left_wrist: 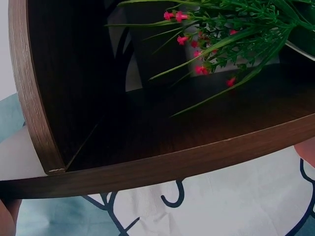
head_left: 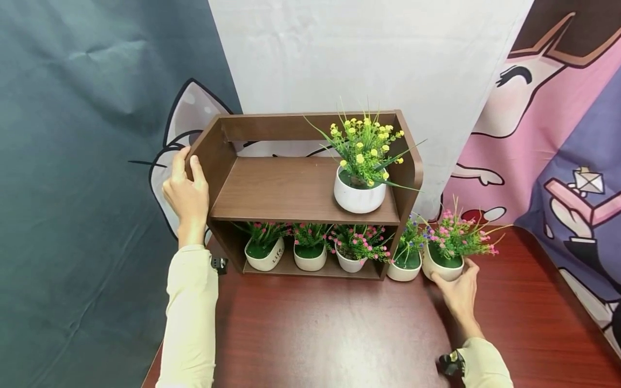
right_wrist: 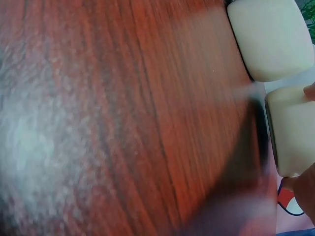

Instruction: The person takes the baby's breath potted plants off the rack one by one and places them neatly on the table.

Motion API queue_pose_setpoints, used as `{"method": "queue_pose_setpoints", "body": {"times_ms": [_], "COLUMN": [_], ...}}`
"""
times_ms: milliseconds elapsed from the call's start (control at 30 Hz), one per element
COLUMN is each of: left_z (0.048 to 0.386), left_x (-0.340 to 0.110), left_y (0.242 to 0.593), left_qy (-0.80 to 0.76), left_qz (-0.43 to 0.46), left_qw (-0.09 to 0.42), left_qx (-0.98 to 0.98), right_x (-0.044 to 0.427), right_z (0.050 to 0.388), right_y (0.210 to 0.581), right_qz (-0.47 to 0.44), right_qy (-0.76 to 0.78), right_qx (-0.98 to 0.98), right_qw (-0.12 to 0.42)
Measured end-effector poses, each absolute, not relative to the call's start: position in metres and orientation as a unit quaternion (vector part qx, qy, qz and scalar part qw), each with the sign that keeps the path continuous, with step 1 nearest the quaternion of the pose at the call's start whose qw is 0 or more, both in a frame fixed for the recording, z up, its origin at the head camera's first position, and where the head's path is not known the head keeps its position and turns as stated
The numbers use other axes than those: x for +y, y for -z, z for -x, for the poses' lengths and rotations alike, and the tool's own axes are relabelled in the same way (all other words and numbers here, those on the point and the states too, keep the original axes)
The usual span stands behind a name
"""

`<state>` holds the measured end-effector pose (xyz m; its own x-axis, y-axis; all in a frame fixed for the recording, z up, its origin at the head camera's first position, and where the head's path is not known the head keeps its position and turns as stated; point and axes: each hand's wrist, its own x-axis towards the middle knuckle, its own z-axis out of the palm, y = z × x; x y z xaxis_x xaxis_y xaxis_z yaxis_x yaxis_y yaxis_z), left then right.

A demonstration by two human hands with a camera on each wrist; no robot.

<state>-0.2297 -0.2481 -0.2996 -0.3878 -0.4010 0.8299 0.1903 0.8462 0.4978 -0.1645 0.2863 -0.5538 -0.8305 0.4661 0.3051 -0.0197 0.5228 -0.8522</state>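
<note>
Head view: gripping shelf [head_left: 278,186] by side panel with left hand [head_left: 188,188], left of frame, thumb and fingers closed about edge. At lower right, clasping pink-flowered plant [head_left: 443,269] by pot with right hand [head_left: 458,291]; blue-flowered plant [head_left: 405,264] in between, blocking way to shelf. Above, yellow-flowered plant [head_left: 360,194]; below, three potted plants [head_left: 310,262].

Left wrist view: pink sprigs [left_wrist: 216,54] at upper right, jutting across dark compartment.

Right wrist view: mostly bare desk [right_wrist: 108,118]; two pots at right edge, lower one held.
</note>
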Motion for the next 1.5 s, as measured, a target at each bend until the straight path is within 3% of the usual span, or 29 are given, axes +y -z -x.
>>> {"method": "queue_pose_setpoints", "body": {"times_ms": [867,1033,1333,1500], "left_z": [0.226,0.226,0.228,0.23], "left_x": [-0.242,-0.243,-0.248,-0.249], "left_y": [0.301,0.301,0.3,0.301], "left_qy": [0.286,0.289,0.274,0.271], "left_qz": [-0.064,-0.069,-0.065,-0.059], "left_qw": [0.55,0.548,0.551,0.544], "left_qx": [-0.782,-0.782,-0.786,-0.792], "right_x": [0.288,0.29,0.283,0.273], "right_z": [0.155,0.146,0.127,0.117], "right_y": [0.554,0.542,0.514,0.484], "right_qz": [0.149,0.137,0.079,0.052], "right_qy": [-0.488,-0.493,-0.472,-0.496], "right_qx": [-0.827,-0.815,-0.782,-0.759], "right_qw": [0.237,0.271,0.399,0.418]}}
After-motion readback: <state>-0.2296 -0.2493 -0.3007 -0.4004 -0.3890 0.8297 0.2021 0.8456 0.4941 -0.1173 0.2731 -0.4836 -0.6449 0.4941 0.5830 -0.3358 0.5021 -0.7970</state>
